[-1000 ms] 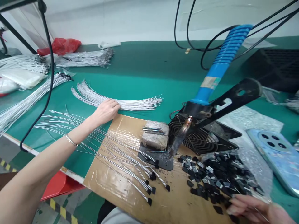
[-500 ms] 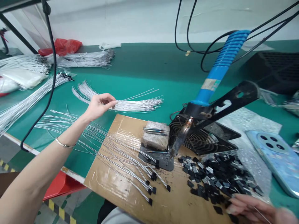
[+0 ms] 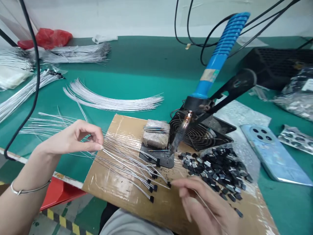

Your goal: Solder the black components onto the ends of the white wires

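Note:
My left hand (image 3: 78,138) is closed, thumb and forefinger pinching a white wire (image 3: 82,112) over the left edge of the cardboard. One end of that wire trails back behind the fingers. Beneath it lie finished-looking white wires with black connectors (image 3: 151,199) on their tips. My right hand (image 3: 207,204), slightly blurred, is above the front of the board, its fingers closed around a thin strand of solder wire (image 3: 205,204). A heap of small black connectors (image 3: 220,169) lies just beyond it. The blue-handled soldering iron (image 3: 210,75) leans in its stand, tip pointing down.
A bundle of white wires (image 3: 117,102) rests on the green table. Behind the cardboard (image 3: 117,195) are a grey block (image 3: 155,138) and a black fan (image 3: 193,130). At the right lies a blue phone (image 3: 274,153). A black cable (image 3: 36,65) hangs at the left.
My left hand has come from the wire bundle toward me and over the cardboard, with a wire drawn out. My right hand has moved left from the connector heap toward the wire ends.

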A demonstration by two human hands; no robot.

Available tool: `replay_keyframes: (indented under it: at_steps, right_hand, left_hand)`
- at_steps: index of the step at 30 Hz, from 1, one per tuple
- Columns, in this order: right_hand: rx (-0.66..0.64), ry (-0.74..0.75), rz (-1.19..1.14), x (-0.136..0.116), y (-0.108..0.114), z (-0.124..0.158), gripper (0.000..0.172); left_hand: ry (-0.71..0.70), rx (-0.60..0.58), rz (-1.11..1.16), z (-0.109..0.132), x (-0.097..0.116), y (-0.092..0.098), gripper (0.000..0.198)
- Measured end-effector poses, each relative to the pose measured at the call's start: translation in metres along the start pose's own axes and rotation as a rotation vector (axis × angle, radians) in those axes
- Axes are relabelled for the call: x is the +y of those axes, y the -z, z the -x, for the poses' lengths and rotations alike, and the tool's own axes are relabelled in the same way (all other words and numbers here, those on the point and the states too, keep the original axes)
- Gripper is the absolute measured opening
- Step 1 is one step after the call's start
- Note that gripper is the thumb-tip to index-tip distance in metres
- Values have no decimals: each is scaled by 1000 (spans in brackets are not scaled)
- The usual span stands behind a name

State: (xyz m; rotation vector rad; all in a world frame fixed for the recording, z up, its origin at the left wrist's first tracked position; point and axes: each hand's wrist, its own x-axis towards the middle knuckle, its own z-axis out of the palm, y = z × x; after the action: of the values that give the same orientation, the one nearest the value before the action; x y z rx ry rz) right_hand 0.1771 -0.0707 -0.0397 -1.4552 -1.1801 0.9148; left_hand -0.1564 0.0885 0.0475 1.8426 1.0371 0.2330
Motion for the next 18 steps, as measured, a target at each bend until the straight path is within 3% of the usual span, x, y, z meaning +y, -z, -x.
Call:
replay_keyframes:
  at_steps: [2, 4, 7, 13, 18]
  right_hand:
    - [-76, -59, -26, -18, -17, -6, 11]
    - [-68, -82, -33, -26, -25, -10, 14]
    - [-27, -77, -32, -25, -28, -11, 23]
    - [-66, -206, -149, -18, -32, -7, 24]
    - [-36, -214, -144, -17, -31, -6, 25]
  left_hand:
    - [-7, -7, 6, -1, -1, -8, 15]
    - [-11, -2, 7, -1, -2, -12, 15]
    - [-8, 8, 38, 0, -3, -15, 15]
    - [-10, 25, 23, -4, 0, -28, 13]
    - [-38, 7, 6, -6, 1, -32, 12]
